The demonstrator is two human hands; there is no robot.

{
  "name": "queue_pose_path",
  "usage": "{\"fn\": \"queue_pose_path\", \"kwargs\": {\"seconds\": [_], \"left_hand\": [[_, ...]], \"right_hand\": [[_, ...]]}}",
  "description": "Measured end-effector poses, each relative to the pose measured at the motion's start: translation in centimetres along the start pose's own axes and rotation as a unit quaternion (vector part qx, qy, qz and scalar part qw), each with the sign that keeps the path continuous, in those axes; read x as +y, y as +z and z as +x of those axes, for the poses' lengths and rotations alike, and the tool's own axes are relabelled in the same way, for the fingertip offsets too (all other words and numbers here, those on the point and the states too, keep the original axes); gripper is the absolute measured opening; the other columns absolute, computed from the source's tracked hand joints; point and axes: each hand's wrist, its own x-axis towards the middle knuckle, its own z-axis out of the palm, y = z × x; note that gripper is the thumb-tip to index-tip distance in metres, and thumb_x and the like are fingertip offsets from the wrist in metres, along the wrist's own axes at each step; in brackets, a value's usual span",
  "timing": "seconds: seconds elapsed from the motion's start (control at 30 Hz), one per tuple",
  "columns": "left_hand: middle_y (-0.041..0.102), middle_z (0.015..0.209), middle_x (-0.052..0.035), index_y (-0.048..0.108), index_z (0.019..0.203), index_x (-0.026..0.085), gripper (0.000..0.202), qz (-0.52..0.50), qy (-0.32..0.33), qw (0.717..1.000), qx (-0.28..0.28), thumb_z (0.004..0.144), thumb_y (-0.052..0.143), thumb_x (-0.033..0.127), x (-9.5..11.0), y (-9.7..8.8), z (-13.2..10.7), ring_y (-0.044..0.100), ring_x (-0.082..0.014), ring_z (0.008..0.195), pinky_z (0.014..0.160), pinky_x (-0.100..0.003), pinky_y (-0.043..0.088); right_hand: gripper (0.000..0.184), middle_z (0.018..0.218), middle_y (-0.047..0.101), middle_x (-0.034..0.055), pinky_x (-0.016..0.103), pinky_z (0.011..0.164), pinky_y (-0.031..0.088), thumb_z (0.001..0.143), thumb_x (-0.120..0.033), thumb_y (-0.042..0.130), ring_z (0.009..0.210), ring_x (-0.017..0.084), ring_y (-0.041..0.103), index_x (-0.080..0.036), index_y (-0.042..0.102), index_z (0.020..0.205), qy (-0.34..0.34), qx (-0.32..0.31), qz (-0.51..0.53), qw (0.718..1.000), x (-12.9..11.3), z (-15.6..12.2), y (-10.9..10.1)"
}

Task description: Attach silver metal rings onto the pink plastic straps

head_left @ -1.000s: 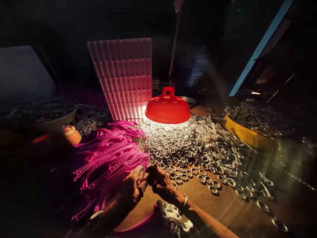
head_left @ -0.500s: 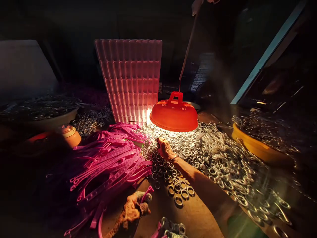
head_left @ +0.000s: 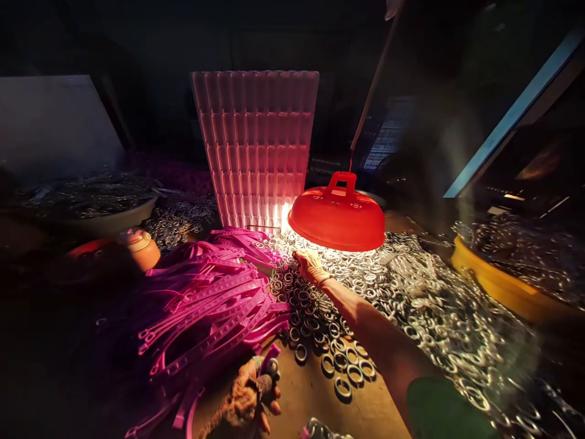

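A: Entry one, finished stock, clock centred on the view?
B: One small cluster of rings (head_left: 322, 428), at 6 o'clock, cut by the bottom edge, pink material beside it. Judged the only worked lot visible; count unclear.

A: Entry two, unworked stock?
B: Pink straps (head_left: 223, 299), one large heap, 8 o'clock. Loose silver rings (head_left: 411, 292), one broad pile, 4 o'clock, beneath and beyond the red lamp (head_left: 336, 219). Going by the heaps, most is left; the work appears early.

A: Hands?
B: Left hand (head_left: 244, 393), between 6 and 7 o'clock: gripping one pink strap (head_left: 270, 358), its end upward; a round grey piece shows there, nature unclear. Lower fingers loose. Right hand (head_left: 311, 268), 5 o'clock, close to centre: at the near-left part of the ring pile, below the lamp; cannot tell whether it holds a ring.

A: Changes on record?
B: Against one second ago: hands now well apart, formerly together beside the straps. Against half a second ago: right hand again at the pile; left hand's lower fingers more extended; lamp farther toward 3 o'clock; cluster less in view.
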Motion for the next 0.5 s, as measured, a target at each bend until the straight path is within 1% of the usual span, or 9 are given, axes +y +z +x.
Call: {"fn": "queue_pose_path", "kwargs": {"seconds": [0.07,0.13,0.2,0.23,0.27,0.3,0.37,0.4,0.5], "left_hand": [[0.062,0.059,0.0024,0.053,0.08,0.023,0.053,0.018,0.082,0.995,0.05,0.041,0.071,0.054,-0.3,0.9,-0.7,0.059,-0.0159,0.049,0.043,-0.024,0.041],[0.061,0.061,0.0026,0.055,0.086,0.02,0.049,0.032,0.176,0.978,0.102,0.049,0.07,0.05,-0.7,1.9,-1.8,0.053,-0.01,0.045,0.04,-0.019,0.032],[0.056,0.057,0.0035,0.055,0.086,0.018,0.045,0.042,0.193,0.971,0.135,0.054,0.069,0.047,-0.6,3.1,-3.2,0.043,-0.0055,0.04,0.039,-0.019,0.023],[0.053,0.056,0.0045,0.055,0.086,0.018,0.043,0.04,0.192,0.97,0.146,0.056,0.068,0.047,-0.5,3.7,-4.0,0.038,-0.0043,0.039,0.04,-0.02,0.02],[0.052,0.057,0.005,0.055,0.085,0.018,0.041,0.035,0.214,0.965,0.15,0.058,0.068,0.045,-0.2,4.3,-4.7,0.036,-0.0034,0.041,0.041,-0.02,0.019],[0.051,0.057,0.0049,0.055,0.083,0.018,0.041,0.032,0.243,0.958,0.147,0.056,0.069,0.045,0.2,4.8,-5.4,0.036,-0.0033,0.044,0.043,-0.02,0.02],[0.05,0.056,0.0049,0.056,0.08,0.017,0.047,0.034,0.273,0.951,0.14,0.048,0.072,0.046,0.9,5.5,-6.4,0.036,-0.0039,0.046,0.045,-0.021,0.023],[0.05,0.056,0.0046,0.056,0.08,0.016,0.049,0.038,0.28,0.95,0.135,0.045,0.073,0.047,1.2,5.7,-6.8,0.037,-0.0046,0.046,0.046,-0.021,0.025],[0.053,0.058,0.0029,0.058,0.082,0.015,0.045,0.049,0.293,0.948,0.117,0.049,0.072,0.041,1.4,5.8,-7.1,0.044,-0.0071,0.049,0.05,-0.022,0.032]], "right_hand": [[0.021,0.075,0.058,0.0067,0.032,0.073,0.037,0.071,-0.005,0.046,0.077,0.02,0.05,-0.016,0.061,0.08,-0.009,-0.004,0.031,0.999,-0.3,-1.5,-0.6],[0.018,0.077,0.059,0.0065,0.031,0.071,0.04,0.075,-0.009,0.047,0.075,0.018,0.051,-0.015,0.061,0.085,-0.017,-0.015,0.075,0.997,-1.0,-3.8,-1.2],[0.02,0.078,0.06,0.0059,0.028,0.065,0.043,0.083,-0.016,0.044,0.07,0.015,0.053,-0.013,0.061,0.094,-0.02,-0.037,0.128,0.991,-2.0,-6.7,-1.7],[0.023,0.079,0.061,0.0056,0.026,0.062,0.044,0.086,-0.02,0.042,0.067,0.014,0.054,-0.012,0.059,0.1,-0.013,-0.06,0.183,0.981,-2.7,-8.3,-1.9],[0.026,0.079,0.062,0.0055,0.025,0.058,0.045,0.089,-0.025,0.042,0.064,0.013,0.056,-0.012,0.058,0.105,0.001,-0.09,0.258,0.962,-3.3,-9.9,-2.0],[0.029,0.079,0.062,0.0057,0.024,0.056,0.045,0.089,-0.029,0.044,0.062,0.012,0.057,-0.011,0.056,0.108,0.023,-0.124,0.345,0.93,-3.9,-11.4,-2.2],[0.036,0.077,0.063,0.0054,0.023,0.052,0.046,0.084,-0.036,0.056,0.059,0.012,0.058,-0.011,0.054,0.11,0.078,-0.182,0.512,0.836,-5.1,-14.1,-2.3],[0.041,0.076,0.064,0.0049,0.023,0.05,0.046,0.079,-0.038,0.063,0.057,0.012,0.059,-0.011,0.054,0.109,0.106,-0.2,0.572,0.788,-5.6,-15.2,-2.2],[0.047,0.072,0.065,0.003,0.022,0.047,0.046,0.069,-0.039,0.074,0.05,0.011,0.057,-0.013,0.054,0.104,0.161,-0.234,0.669,0.687,-6.9,-17.8,-1.5]]}}
